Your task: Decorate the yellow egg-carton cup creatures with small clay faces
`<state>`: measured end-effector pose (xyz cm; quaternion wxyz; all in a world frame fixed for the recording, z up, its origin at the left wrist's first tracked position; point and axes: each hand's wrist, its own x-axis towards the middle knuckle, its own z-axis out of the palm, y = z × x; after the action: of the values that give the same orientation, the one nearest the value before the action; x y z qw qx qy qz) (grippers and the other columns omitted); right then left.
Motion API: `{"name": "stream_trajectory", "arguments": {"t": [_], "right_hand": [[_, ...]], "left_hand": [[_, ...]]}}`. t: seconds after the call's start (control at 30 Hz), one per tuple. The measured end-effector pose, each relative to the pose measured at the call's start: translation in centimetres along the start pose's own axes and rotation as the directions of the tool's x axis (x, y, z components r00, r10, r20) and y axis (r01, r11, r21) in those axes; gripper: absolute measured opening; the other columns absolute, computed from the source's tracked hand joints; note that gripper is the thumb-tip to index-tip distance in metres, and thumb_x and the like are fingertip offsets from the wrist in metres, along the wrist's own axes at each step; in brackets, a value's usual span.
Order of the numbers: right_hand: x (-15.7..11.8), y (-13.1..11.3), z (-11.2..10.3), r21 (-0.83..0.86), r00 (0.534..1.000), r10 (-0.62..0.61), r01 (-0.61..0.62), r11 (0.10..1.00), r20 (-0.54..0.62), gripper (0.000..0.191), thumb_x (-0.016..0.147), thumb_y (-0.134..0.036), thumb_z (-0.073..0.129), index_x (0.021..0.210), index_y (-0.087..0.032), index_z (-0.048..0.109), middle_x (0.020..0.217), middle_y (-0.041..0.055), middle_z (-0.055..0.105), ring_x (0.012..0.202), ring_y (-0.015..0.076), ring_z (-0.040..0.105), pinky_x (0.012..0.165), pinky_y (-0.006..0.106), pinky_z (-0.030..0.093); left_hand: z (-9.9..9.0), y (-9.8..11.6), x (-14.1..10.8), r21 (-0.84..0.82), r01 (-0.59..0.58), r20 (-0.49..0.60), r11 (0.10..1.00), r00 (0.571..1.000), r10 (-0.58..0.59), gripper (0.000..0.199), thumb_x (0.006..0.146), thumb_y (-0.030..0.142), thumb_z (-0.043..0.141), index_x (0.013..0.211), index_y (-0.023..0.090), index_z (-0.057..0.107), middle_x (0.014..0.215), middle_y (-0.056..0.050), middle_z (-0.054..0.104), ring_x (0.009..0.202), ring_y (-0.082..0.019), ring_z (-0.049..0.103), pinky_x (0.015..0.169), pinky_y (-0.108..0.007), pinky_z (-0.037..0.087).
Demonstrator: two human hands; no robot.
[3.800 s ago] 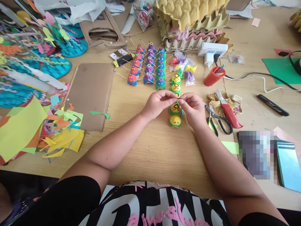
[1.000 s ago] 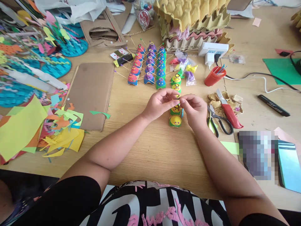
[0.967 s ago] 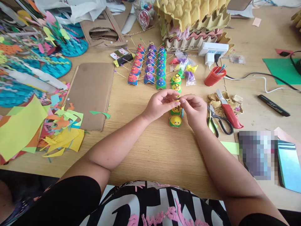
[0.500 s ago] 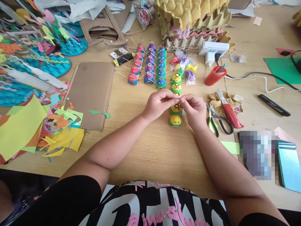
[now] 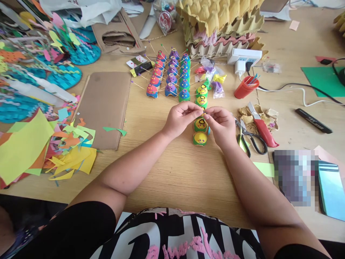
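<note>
My left hand (image 5: pixel 182 118) and my right hand (image 5: pixel 221 124) meet above a row of yellow and green egg-carton cups (image 5: pixel 200 139) with smiling faces. Thumb and forefinger of each hand are pinched together, tips almost touching. Something small and dark shows between the fingertips, too small to name. Beneath the hands, part of the row is covered. Some of the yellow cups carry a dark ring on top; the nearest one shows none. Left of this row stand blue-green cups (image 5: pixel 184 94), purple cups (image 5: pixel 170 89) and red cups (image 5: pixel 152 90), with thin pin-headed sticks poking out.
Right of my hands lie scissors (image 5: pixel 252 138), a red-handled knife (image 5: pixel 262 129) and a black marker (image 5: pixel 314 121). A red cup (image 5: pixel 244 88) stands near a white power strip (image 5: pixel 244 54). Cardboard (image 5: pixel 104 108) and paper scraps (image 5: pixel 25 147) lie left; egg trays (image 5: pixel 221 21) are stacked behind.
Both hands have shifted very slightly to the left, and the fingertips have dipped a little, showing a small dark bit between them. The cups stay in place.
</note>
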<state>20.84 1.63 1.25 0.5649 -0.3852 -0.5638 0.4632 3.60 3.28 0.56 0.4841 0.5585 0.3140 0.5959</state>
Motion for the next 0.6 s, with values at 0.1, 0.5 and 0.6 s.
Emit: {"name": "stream_trajectory", "arguments": {"t": [0.1,0.5,0.6], "right_hand": [[-0.01,0.04,-0.06,-0.024,0.999,0.004,-0.005,1.000,-0.044,0.039,0.079,-0.060,0.089,0.091,-0.026,0.075,0.086,-0.0014,0.074,0.074,0.0110,0.068,0.068,0.026,0.060],[-0.09,-0.32,0.01,-0.026,0.999,0.031,-0.032,0.999,-0.020,0.045,0.077,-0.064,0.088,0.094,-0.024,0.075,0.086,-0.0007,0.075,0.075,0.0117,0.068,0.070,0.027,0.061],[-0.10,-0.33,0.05,0.016,0.999,0.040,-0.040,0.999,0.013,0.047,0.073,-0.061,0.092,0.102,-0.027,0.076,0.089,-0.0007,0.076,0.080,0.0128,0.070,0.076,0.029,0.063]], "left_hand": [[-0.06,-0.27,-0.04,-0.012,0.004,0.034,1.000,0.999,-0.004,0.033,0.082,0.050,0.090,0.099,0.023,0.081,0.092,0.000,0.080,0.085,-0.010,0.074,0.082,-0.024,0.060],[-0.11,-0.05,0.02,0.068,-0.102,0.038,0.992,0.994,0.100,0.019,0.087,0.043,0.087,0.096,0.027,0.085,0.094,0.000,0.081,0.094,-0.012,0.076,0.085,-0.025,0.061],[-0.05,0.08,0.06,0.062,-0.081,0.012,0.995,0.997,0.080,0.020,0.086,0.045,0.088,0.093,0.026,0.085,0.093,-0.001,0.080,0.093,-0.012,0.076,0.086,-0.026,0.060]]}}
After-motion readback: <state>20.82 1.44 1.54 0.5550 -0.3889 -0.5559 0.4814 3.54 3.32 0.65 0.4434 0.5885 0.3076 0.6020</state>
